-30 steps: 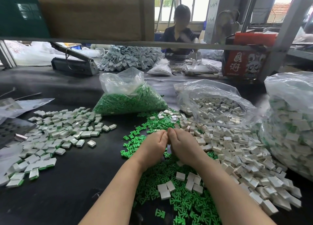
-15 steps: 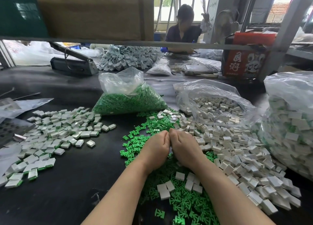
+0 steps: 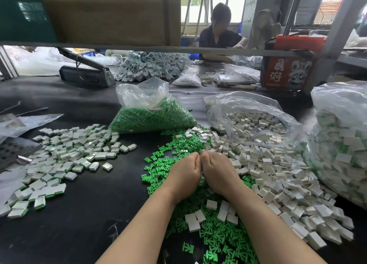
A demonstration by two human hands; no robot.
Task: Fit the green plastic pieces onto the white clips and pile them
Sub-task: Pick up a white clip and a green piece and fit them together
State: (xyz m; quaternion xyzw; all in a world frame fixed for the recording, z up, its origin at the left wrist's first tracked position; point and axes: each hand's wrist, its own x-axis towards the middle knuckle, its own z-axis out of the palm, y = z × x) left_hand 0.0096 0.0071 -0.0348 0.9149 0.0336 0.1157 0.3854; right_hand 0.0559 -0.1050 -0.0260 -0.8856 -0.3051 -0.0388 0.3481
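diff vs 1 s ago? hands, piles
Barely any change. Left hand and right hand stay pressed together, fingers curled over the loose green pieces; what they hold is hidden. Finished pile and white clips unchanged.

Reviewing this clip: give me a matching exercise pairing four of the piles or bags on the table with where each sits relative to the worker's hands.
Things:
1. finished pile
2. bag of green pieces
3. loose white clips
4. loose green pieces

Places:
A. under and around the wrists
B. spread to the right of the hands
C. spread to the left of the hands
D. straight beyond the hands, farther back on the table

Pairs: 1-C, 2-D, 3-B, 4-A
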